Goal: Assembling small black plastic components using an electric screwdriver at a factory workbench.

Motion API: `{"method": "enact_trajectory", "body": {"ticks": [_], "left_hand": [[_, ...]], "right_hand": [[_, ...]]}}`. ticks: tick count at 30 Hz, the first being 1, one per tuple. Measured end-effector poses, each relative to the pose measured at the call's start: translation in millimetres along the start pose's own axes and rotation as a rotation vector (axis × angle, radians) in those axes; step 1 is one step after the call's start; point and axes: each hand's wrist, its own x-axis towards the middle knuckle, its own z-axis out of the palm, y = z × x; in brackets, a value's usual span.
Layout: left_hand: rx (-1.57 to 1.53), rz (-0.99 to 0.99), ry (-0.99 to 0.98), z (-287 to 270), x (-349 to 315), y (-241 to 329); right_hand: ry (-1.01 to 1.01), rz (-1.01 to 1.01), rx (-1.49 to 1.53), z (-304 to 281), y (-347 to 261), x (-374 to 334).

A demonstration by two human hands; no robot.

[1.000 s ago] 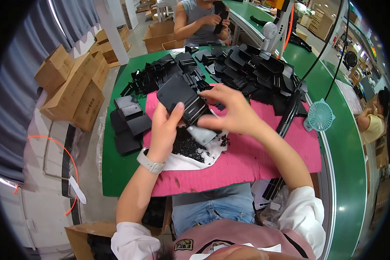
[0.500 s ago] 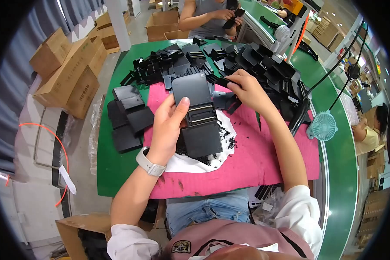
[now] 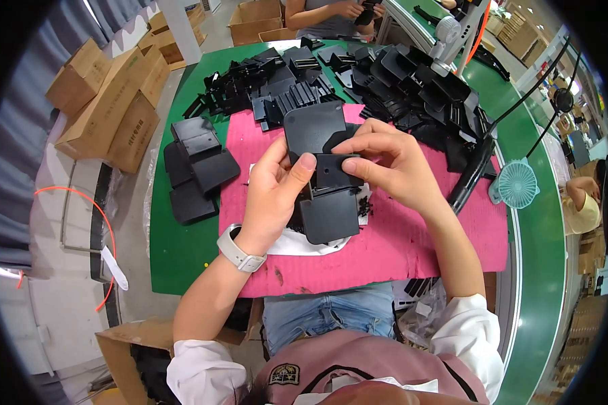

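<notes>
My left hand (image 3: 277, 185) grips a black plastic bracket (image 3: 330, 217) made of two flat plates joined by a narrower middle section. Its thumb lies along the middle. A small black plastic cover (image 3: 334, 172) with small holes sits over that middle section, and my right hand (image 3: 395, 165) pinches it between thumb and fingers at its right end. Whether the cover is fully seated I cannot tell. Beneath the bracket, a white cloth (image 3: 304, 243) with tiny black screws (image 3: 365, 206) lies partly hidden on a pink foam sheet (image 3: 412, 250).
Several finished-looking black brackets (image 3: 199, 165) are stacked at the left. Heaps of black plastic parts (image 3: 419, 88) cover the far side of the green table (image 3: 165, 260). A small teal fan (image 3: 517, 183) stands at the right. Across the table a person's hands (image 3: 358, 10) hold a black part.
My right hand has come from the parts heap to the bracket, bringing the small cover onto its middle section. The bracket has shifted slightly right in my left hand.
</notes>
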Motion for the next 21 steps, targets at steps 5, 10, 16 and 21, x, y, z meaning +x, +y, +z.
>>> {"method": "enact_trajectory", "body": {"ticks": [5, 10, 16, 21], "left_hand": [[0.018, -0.026, -0.015, -2.4, -1.0, -10.3], [-0.017, -0.093, 0.006, 2.8, -0.7, -8.1], [0.0, -0.084, 0.021, 1.4, -1.8, -10.3], [0.034, -0.12, -0.001, -0.2, -3.7, -9.0]], "right_hand": [[0.007, -0.098, -0.137, 5.1, 1.1, -3.7], [0.009, -0.065, 0.051, -0.3, 7.7, -2.9], [-0.047, 0.028, 0.275, -3.6, 9.7, -3.4], [-0.038, -0.037, 0.127, -0.8, 5.2, -7.3]]}}
